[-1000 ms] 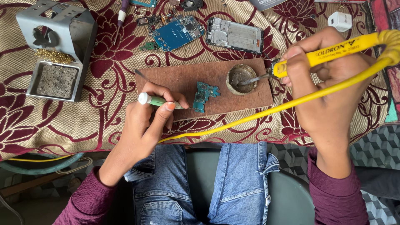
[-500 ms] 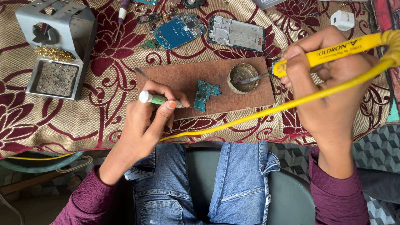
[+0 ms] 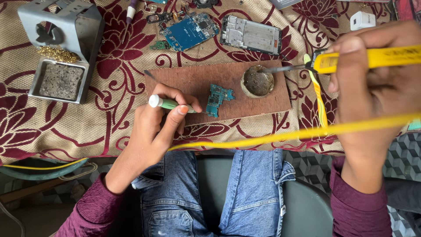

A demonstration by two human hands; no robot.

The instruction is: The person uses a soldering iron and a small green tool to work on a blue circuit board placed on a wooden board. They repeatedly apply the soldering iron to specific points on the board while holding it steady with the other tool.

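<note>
Nearest, the person's knees in blue jeans (image 3: 245,193) fill the bottom of the view, with maroon sleeves at both sides. A yellow cable (image 3: 280,136) runs across in front of the counter edge, blurred where it passes close to the camera on the right.

The left hand (image 3: 153,131) rests at the near edge of a brown wooden board (image 3: 193,79). Its grip is pressed together on a green-handled tool (image 3: 169,103), thumb and forefinger pinching the shaft; the tip lies against the near edge of a small teal circuit board (image 3: 218,99) on the wood, though the exact point of contact is too small to make out.

The right hand (image 3: 372,87) is large and partly cut off by the right edge. Its grip is wrapped around the yellow soldering iron (image 3: 368,58), whose dark tip reaches into a round tin (image 3: 257,81) standing on the right end of the board. What the tin holds is unclear.

Farther off on the flowered cloth (image 3: 109,127) covering the counter lie a blue circuit board (image 3: 190,31) and a grey phone frame (image 3: 250,34). At the far left stands a grey metal iron stand (image 3: 61,48) with a sponge tray and brass wool. A white plug (image 3: 363,19) sits far right, and items along the top edge are cut off.
</note>
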